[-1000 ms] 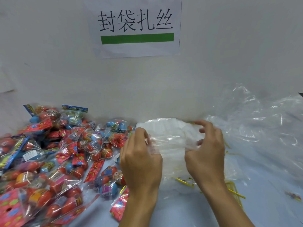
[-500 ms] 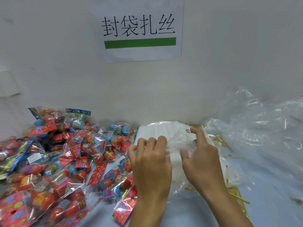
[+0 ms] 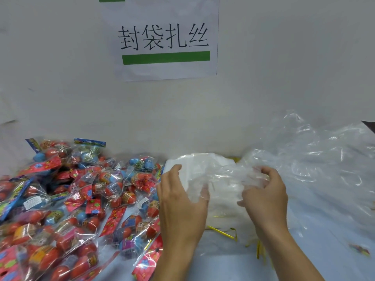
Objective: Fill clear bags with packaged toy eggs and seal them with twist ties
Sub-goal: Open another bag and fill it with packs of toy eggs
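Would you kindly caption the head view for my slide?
Both hands, left hand and right hand, pull open a clear bag beside piled toy egg packs.

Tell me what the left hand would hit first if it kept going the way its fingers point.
Probably the clear bag that the left hand already holds, then the white bag stack behind it; depth is unclear.

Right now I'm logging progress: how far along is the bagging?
Early. No filled, tied bag is visible. Left hand and right hand grip one empty clear bag, apparently opening it. The egg packs lie piled and the yellow twist ties lie loose.
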